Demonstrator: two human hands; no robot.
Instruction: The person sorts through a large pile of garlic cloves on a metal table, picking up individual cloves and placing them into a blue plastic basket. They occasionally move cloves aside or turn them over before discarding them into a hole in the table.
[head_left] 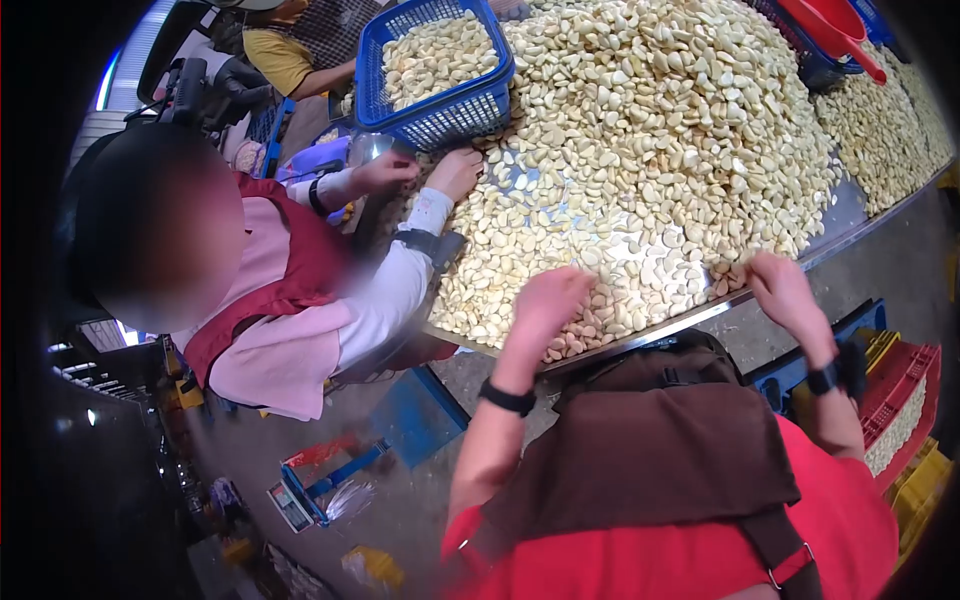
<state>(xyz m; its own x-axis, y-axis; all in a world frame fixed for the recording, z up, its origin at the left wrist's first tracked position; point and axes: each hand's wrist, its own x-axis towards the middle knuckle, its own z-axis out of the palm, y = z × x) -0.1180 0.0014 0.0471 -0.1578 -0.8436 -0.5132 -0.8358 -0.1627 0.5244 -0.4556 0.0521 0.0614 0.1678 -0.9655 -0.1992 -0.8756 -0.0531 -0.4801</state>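
Left hand (545, 300) rests curled on the peeled garlic cloves (640, 150) at the desk's (840, 215) near edge; right hand (785, 290) pinches cloves just beside it. Blue basket (440, 115) sits at the pile's far side.

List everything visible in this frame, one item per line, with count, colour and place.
garlic cloves: huge pile, pale cream, covering the table
table: one, metal, edge running across the centre
blue basket: one, filled with cloves, top left of the pile
red scoop: one, top right
red crate: one, holding cloves, lower right under the table
co-worker: one, pink sleeves and maroon apron, left, both hands at the pile
second person: one, yellow shirt, top left
left hand: on cloves at the table's near edge
right hand: at the pile's near edge
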